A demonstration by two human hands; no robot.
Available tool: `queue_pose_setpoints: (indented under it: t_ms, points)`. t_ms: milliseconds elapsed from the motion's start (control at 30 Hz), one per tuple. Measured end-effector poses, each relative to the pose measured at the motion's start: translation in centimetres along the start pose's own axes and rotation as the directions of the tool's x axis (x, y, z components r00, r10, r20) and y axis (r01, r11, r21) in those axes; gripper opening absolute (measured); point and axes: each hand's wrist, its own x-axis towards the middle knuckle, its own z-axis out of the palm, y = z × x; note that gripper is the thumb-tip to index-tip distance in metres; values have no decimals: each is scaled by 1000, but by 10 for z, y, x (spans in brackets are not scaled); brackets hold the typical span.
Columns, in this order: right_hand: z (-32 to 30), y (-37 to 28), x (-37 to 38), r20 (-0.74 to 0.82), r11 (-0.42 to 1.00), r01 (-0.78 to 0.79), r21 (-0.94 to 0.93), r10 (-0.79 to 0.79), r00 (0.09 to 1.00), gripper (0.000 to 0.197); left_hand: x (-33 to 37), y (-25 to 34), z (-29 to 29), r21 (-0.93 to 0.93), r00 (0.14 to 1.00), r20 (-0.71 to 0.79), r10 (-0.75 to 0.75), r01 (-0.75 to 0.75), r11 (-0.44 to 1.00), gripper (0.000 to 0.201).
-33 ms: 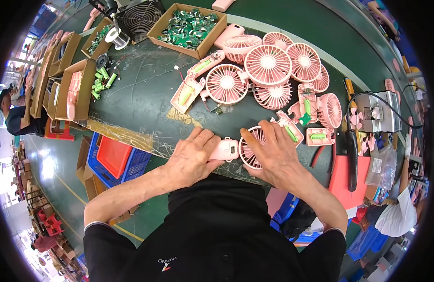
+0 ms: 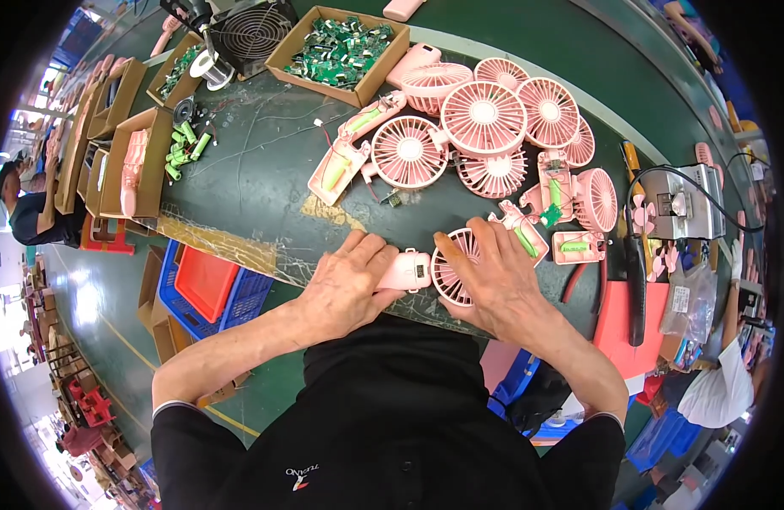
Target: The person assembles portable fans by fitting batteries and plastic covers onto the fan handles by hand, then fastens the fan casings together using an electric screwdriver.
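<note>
A pink handheld fan [image 2: 416,272] lies sideways at the near edge of the workbench, gripped at both ends. My left hand [image 2: 345,285] closes round its handle, with a small dark display window showing beside the fingers. Over the round grille [image 2: 447,279] my right hand [image 2: 498,285] is wrapped, thumb below and fingers across the top. Just beyond the right fingers sits an opened fan handle [image 2: 528,240] with a green battery inside. A small loose circuit board [image 2: 395,201] lies farther off on the bench.
Several pink fans [image 2: 483,117] are heaped at the back right. A carton of green circuit boards [image 2: 358,95] stands behind, green batteries [image 2: 184,146] and a solder spool [image 2: 212,71] to the left. A black-handled tool [image 2: 636,289] lies right; a blue crate [image 2: 254,293] sits below the bench's left edge.
</note>
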Motion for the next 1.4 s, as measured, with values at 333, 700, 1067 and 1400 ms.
queue_pose_setpoints:
  t_ms: [333, 700, 1067, 1400]
  points:
    - [1, 2, 0, 8, 1000, -2, 19, 2, 1000, 80, -1, -1, 1, -53, 999, -47, -6, 4, 999, 45]
    - [1, 2, 0, 10, 1000, -1, 7, 1, 1000, 80, -1, -3, 0, -110, 997, -79, 7, -16, 994, 41]
    - [4, 2, 0, -3, 1000, 7, 13, -7, 1000, 81, -13, -13, -33, -77, 968, -191, -164, 152, 985, 41]
    - [0, -2, 3, -6, 1000, -9, 12, 9, 1000, 80, -16, -4, -15, 236, 982, -143, 124, -88, 968, 60]
